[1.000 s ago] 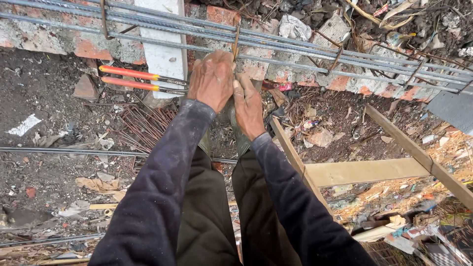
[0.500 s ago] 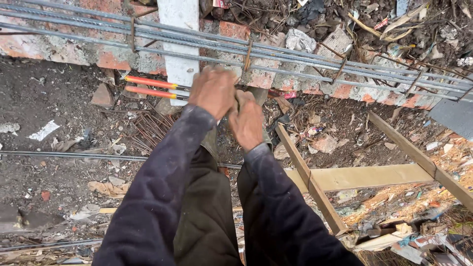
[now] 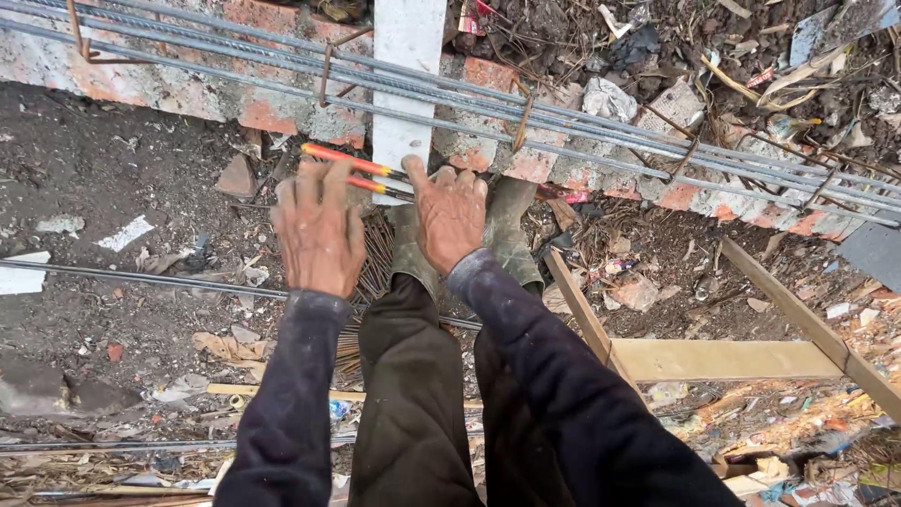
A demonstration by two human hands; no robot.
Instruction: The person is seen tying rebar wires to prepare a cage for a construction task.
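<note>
Centrally, both hands, left [image 3: 319, 230] and right [image 3: 450, 211], hover spread (holding nothing) near the orange-handled cutters [image 3: 361, 174]; white scraps [image 3: 125, 233] lie left.

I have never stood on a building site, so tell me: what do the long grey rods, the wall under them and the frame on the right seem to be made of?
The long rods look like steel: dull grey, with rusty brown wire loops around them. The wall looks like red brick with rough grey mortar, chipped at the edges. The frame seems to be pale sawn wood, unpainted. The left hand and right hand are spread above an orange-handled tool.

Left hand [image 3: 317, 225], right hand [image 3: 452, 211] spread above orange-handled pliers [image 3: 361, 174], rebar [image 3: 601, 127] beyond.
</note>
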